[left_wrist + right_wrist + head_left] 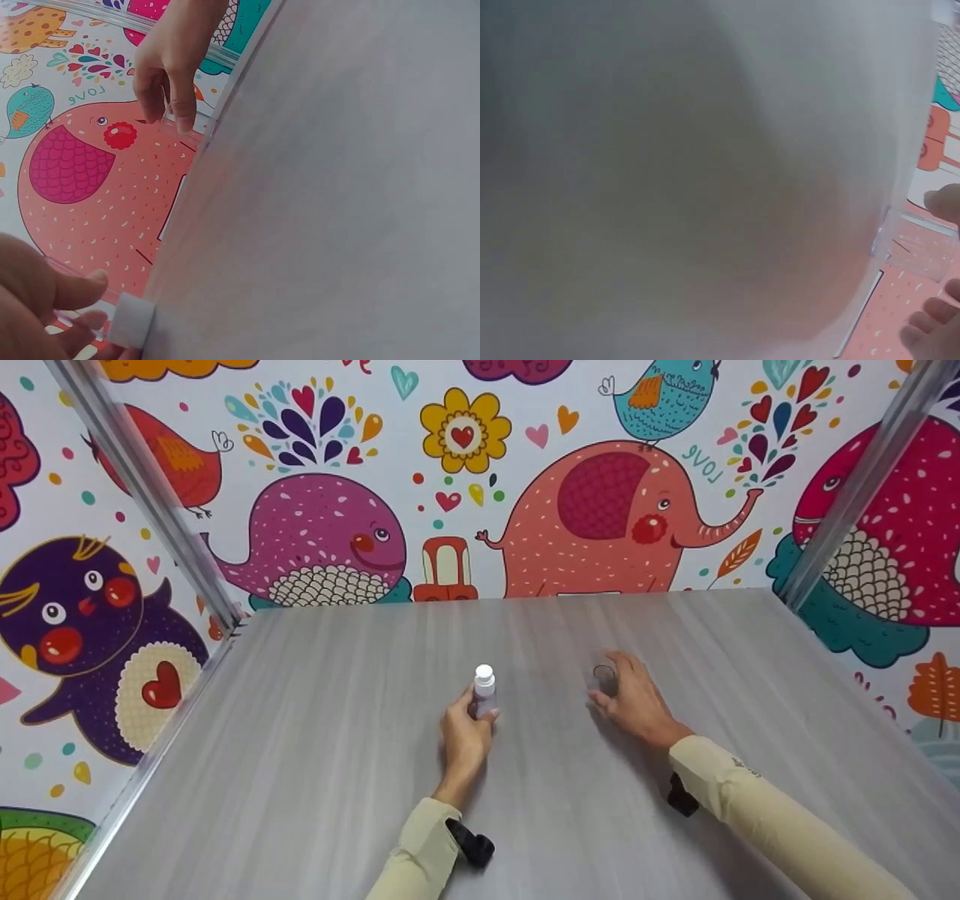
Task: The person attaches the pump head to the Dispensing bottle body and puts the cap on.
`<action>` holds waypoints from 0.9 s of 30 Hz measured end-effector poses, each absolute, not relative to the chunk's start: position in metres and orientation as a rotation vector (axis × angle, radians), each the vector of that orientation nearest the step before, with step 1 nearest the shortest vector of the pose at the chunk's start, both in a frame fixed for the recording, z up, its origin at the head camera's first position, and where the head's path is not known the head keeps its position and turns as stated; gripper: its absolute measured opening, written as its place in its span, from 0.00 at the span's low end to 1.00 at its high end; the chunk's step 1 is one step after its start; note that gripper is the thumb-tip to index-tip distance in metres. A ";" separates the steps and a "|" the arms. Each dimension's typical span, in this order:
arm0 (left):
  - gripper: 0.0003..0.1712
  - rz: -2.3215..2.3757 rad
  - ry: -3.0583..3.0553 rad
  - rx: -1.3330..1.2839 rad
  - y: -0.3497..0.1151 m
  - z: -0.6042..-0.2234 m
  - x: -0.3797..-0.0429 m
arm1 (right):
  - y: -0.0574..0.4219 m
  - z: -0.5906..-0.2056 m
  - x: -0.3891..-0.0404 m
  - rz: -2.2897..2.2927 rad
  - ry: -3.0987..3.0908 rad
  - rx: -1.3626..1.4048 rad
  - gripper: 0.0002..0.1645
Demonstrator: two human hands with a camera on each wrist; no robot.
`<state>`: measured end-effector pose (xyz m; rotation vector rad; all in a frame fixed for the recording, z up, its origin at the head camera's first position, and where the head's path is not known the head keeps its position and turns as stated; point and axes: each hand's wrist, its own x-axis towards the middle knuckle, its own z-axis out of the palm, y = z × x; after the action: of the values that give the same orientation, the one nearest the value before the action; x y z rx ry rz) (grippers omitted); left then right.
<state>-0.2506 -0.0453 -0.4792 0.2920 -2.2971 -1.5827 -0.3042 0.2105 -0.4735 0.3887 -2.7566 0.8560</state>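
Note:
My left hand (466,735) grips a small clear bottle (486,703) with a white cap (484,673), holding it roughly upright over the table. In the left wrist view, the thumb and fingers lie around the bottle's see-through body, with the white cap (131,321) beyond the fingertips. To the right, a small clear cup (915,244) stands on the table. My right hand (636,701) is around the cup, thumb on one side and fingers on the other. Gaps show between the cup and the fingers (930,322) in the right wrist view.
The grey wood-grain table (337,675) lies under both hands. Behind it rises a wall (450,525) printed with cartoon animals. Metal posts (157,502) stand at the table's back corners, and a black strap (471,844) sits on the left wrist.

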 end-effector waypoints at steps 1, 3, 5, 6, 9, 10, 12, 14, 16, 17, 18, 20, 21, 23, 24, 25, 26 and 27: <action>0.32 -1.585 -2.301 0.299 -0.045 -0.479 -0.250 | 0.211 -0.473 -0.304 0.895 -2.781 0.355 0.44; 0.32 -1.578 -2.308 0.310 -0.045 -0.479 -0.250 | 0.212 -0.472 -0.304 0.965 -2.824 0.294 0.45; 0.32 -1.563 -2.311 0.312 -0.045 -0.479 -0.250 | 0.212 -0.472 -0.304 1.031 -2.854 0.241 0.46; 0.32 -1.556 -2.316 0.317 -0.046 -0.479 -0.250 | 0.212 -0.471 -0.304 1.064 -2.861 0.217 0.47; 0.32 -1.565 -2.306 0.303 -0.046 -0.480 -0.250 | 0.210 -0.470 -0.305 1.188 -2.858 0.139 0.46; 0.32 -1.566 -2.301 0.292 -0.046 -0.480 -0.250 | 0.210 -0.470 -0.306 1.223 -2.853 0.115 0.45; 0.32 -1.576 -2.294 0.285 -0.046 -0.480 -0.250 | 0.208 -0.469 -0.306 1.278 -2.839 0.076 0.44; 0.32 -1.579 -2.290 0.276 -0.046 -0.480 -0.250 | 0.207 -0.470 -0.307 1.304 -2.832 0.054 0.43; 0.32 -1.582 -2.292 0.280 -0.046 -0.480 -0.250 | 0.207 -0.471 -0.307 1.310 -2.825 0.044 0.43; 0.32 -1.578 -2.297 0.286 -0.046 -0.480 -0.250 | 0.206 -0.471 -0.307 1.310 -2.820 0.044 0.43; 0.32 -1.576 -2.299 0.289 -0.046 -0.480 -0.250 | 0.206 -0.472 -0.307 1.315 -2.816 0.035 0.43; 0.32 -1.565 -2.307 0.291 -0.047 -0.480 -0.250 | 0.206 -0.473 -0.306 1.329 -2.810 0.017 0.42; 0.32 -1.562 -2.310 0.295 -0.047 -0.480 -0.250 | 0.206 -0.474 -0.306 1.342 -2.806 0.006 0.42; 0.32 -1.562 -2.310 0.298 -0.047 -0.480 -0.249 | 0.206 -0.474 -0.306 1.376 -2.794 -0.020 0.41; 0.32 -1.565 -2.308 0.298 -0.047 -0.479 -0.249 | 0.206 -0.475 -0.306 1.393 -2.789 -0.036 0.41; 0.32 -1.568 -2.306 0.298 -0.046 -0.479 -0.249 | 0.206 -0.475 -0.306 1.406 -2.784 -0.045 0.41; 0.32 -1.575 -2.299 0.295 -0.046 -0.479 -0.249 | 0.205 -0.475 -0.306 1.418 -2.779 -0.052 0.40; 0.32 -1.579 -2.294 0.295 -0.046 -0.479 -0.250 | 0.205 -0.475 -0.307 1.430 -2.774 -0.057 0.40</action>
<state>-0.2496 -0.0463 -0.4792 0.2946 -2.2944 -1.5787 -0.3065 0.2053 -0.4753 -0.0572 -2.7737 1.4297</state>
